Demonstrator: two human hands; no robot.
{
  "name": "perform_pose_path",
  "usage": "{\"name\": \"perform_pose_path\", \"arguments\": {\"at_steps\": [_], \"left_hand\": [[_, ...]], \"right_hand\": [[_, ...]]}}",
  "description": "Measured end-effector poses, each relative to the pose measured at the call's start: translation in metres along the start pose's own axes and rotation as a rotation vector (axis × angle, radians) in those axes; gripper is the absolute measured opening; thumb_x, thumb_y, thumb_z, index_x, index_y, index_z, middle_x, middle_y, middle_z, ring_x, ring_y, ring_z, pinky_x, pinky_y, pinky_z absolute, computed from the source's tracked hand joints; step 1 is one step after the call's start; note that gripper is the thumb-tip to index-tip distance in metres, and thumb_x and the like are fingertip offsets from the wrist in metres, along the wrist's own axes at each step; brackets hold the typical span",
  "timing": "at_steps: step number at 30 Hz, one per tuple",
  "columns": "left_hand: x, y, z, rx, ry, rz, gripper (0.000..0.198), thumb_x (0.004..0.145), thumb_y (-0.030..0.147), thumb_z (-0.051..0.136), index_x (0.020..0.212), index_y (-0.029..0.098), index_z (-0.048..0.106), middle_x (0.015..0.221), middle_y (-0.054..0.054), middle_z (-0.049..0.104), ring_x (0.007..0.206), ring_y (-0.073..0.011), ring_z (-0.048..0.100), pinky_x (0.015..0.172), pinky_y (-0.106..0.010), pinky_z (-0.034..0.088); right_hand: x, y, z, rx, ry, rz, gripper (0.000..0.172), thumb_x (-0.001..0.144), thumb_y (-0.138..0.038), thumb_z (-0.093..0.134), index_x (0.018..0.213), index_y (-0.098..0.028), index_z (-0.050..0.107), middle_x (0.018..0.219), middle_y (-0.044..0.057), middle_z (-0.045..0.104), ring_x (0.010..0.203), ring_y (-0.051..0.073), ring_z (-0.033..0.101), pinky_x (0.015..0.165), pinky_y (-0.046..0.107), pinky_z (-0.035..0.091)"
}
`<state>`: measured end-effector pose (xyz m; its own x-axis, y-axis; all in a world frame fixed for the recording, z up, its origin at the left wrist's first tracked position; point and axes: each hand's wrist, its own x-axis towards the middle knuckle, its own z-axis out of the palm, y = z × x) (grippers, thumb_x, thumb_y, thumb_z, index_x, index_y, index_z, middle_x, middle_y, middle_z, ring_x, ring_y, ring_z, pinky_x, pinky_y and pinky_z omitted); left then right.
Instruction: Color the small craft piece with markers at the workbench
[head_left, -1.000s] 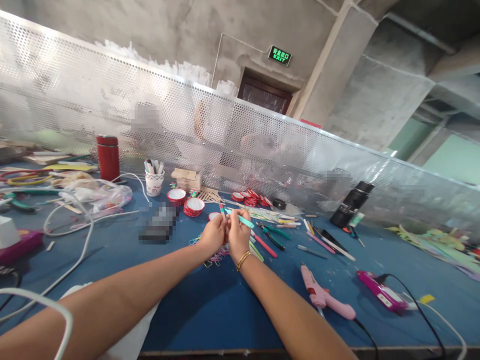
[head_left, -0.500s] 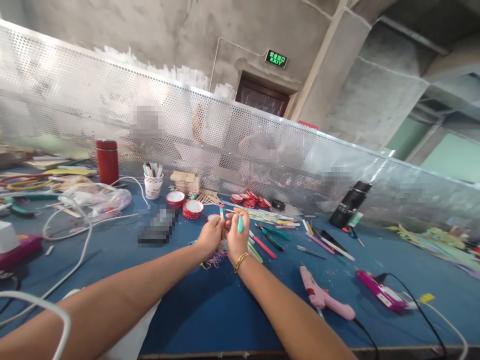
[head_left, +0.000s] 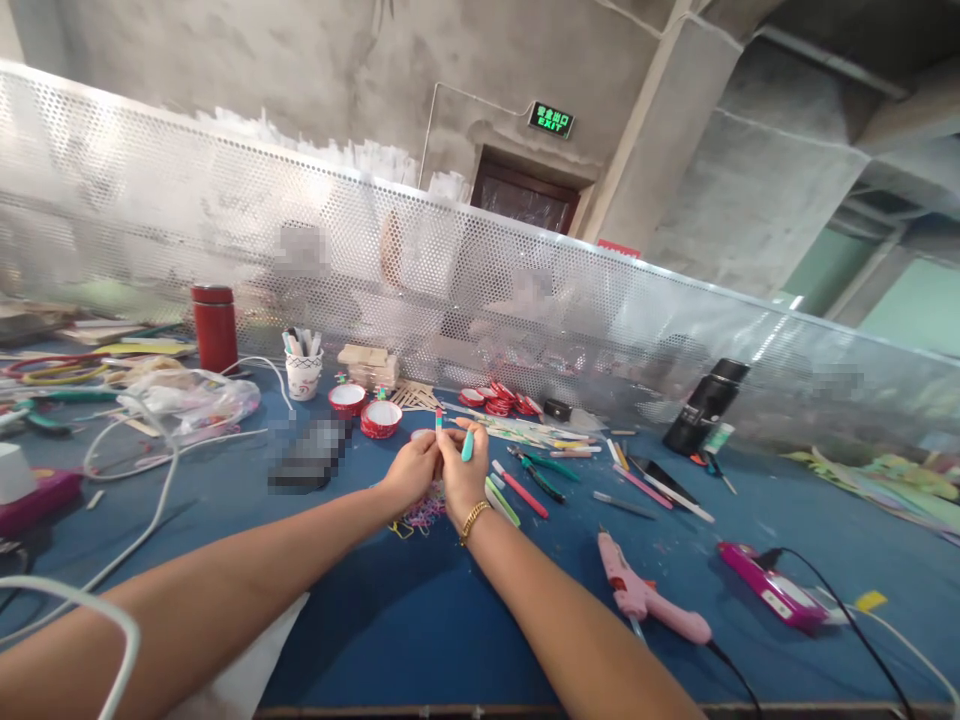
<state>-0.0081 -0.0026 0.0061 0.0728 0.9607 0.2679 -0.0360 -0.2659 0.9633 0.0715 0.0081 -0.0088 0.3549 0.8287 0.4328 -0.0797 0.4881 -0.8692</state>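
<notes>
My left hand [head_left: 411, 474] is closed at the base of a small flat stick [head_left: 439, 417] with red, white and teal-green bands, held upright. My right hand [head_left: 463, 478], with a gold chain bracelet on the wrist, presses against the left one, its thumb near the stick. A teal marker [head_left: 468, 445] is held in the right fingers, its teal end pointing back towards me. Between and below the hands lies a heap of small colourful loops [head_left: 420, 514], partly hidden by them.
Red-rimmed rolls [head_left: 381, 418], a phone [head_left: 311, 455] and a paper cup of pens [head_left: 303, 375] stand left of the hands. Pliers [head_left: 538, 474], loose markers [head_left: 520, 487] and a pink glue gun [head_left: 645, 597] lie to the right. A perforated metal screen [head_left: 450, 280] runs behind.
Both hands have shifted slightly left in view. My right hand has turned and closed in, its thumb now beside the banded stick; the marker has dipped a little left.
</notes>
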Motion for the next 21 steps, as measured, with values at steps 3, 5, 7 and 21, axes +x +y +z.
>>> {"name": "perform_pose_path", "arguments": {"at_steps": [3,5,7,21], "left_hand": [[0.0,0.001,0.0,0.036,0.0,0.015,0.027,0.077,0.041,0.057,0.074,0.015,0.063,0.047,0.005,0.046,0.044,-0.0088,0.039,0.044,-0.021,0.029],[0.0,0.001,0.0,0.06,-0.011,0.009,0.029,0.079,0.042,0.054,0.075,0.015,0.063,0.047,0.005,0.045,0.043,-0.009,0.039,0.044,-0.021,0.029],[0.0,0.0,-0.001,0.079,-0.026,-0.003,0.029,0.08,0.042,0.051,0.076,0.015,0.062,0.049,0.005,0.046,0.043,-0.0093,0.04,0.044,-0.021,0.029],[0.009,-0.009,-0.011,0.454,-0.062,0.045,0.038,0.087,0.039,0.042,0.057,0.019,0.051,0.052,-0.001,0.055,0.05,-0.0134,0.049,0.052,-0.024,0.033]], "right_hand": [[0.001,-0.001,0.0,0.057,-0.005,0.041,0.039,0.072,-0.034,0.067,0.103,-0.021,0.049,0.077,-0.003,0.062,0.07,0.013,0.063,0.07,0.027,0.051],[0.0,-0.003,0.001,0.111,-0.014,0.071,0.037,0.072,-0.033,0.067,0.102,-0.021,0.047,0.074,-0.004,0.061,0.067,0.013,0.062,0.067,0.026,0.051],[0.0,-0.007,0.001,0.148,-0.029,0.089,0.035,0.072,-0.031,0.065,0.101,-0.021,0.046,0.072,-0.005,0.06,0.063,0.012,0.061,0.062,0.025,0.05],[0.003,0.001,-0.008,-0.001,-0.042,-0.037,0.02,0.084,-0.034,0.052,0.101,-0.022,0.052,0.075,-0.002,0.061,0.062,0.013,0.056,0.063,0.026,0.048]]}}
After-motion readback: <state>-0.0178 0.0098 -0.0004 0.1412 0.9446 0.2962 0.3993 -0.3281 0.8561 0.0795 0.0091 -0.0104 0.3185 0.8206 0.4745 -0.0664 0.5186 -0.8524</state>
